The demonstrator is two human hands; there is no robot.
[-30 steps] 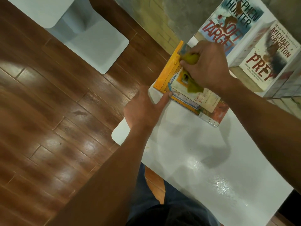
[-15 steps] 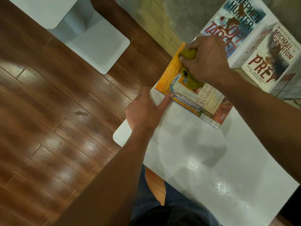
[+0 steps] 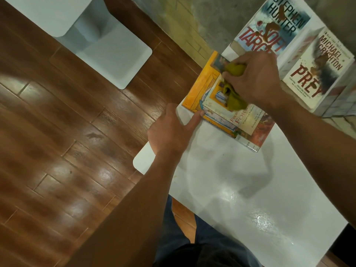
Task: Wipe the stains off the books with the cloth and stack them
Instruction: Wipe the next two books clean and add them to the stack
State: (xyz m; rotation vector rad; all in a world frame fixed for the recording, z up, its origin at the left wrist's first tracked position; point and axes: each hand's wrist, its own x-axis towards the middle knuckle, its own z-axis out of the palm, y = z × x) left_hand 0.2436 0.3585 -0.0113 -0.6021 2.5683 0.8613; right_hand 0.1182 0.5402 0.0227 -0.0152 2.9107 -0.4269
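Olive-green cloth (image 3: 234, 84) sits bunched in the right hand (image 3: 256, 79), whose fingers (image 3: 230, 75) are curled round it; one wad shows above the knuckles at the far side and a loose tail hangs out below the palm onto the top book (image 3: 238, 116) of the stack (image 3: 227, 112). The cloth presses on the far end of that pale cover, over its small picture, while the printed title lies bare on the near end. The stack rests at the far left corner of the white surface (image 3: 250, 189), with a wide orange book (image 3: 200, 89) at the bottom jutting out past the surface edge over the wooden floor (image 3: 57, 132).

Beside the stack, the left hand (image 3: 169, 132) lies on the surface edge with its fingers loosely bent and holding nothing; its thumb (image 3: 194, 118) reaches out straight and touches the near left corner of the stack.

Two more books stand off to the right, apart from the stack: Soft Target (image 3: 273, 29) farther back and Prey (image 3: 317, 70) next to it, both with brown stains on their covers. A white stool base (image 3: 115, 54) stands on the floor to the left.
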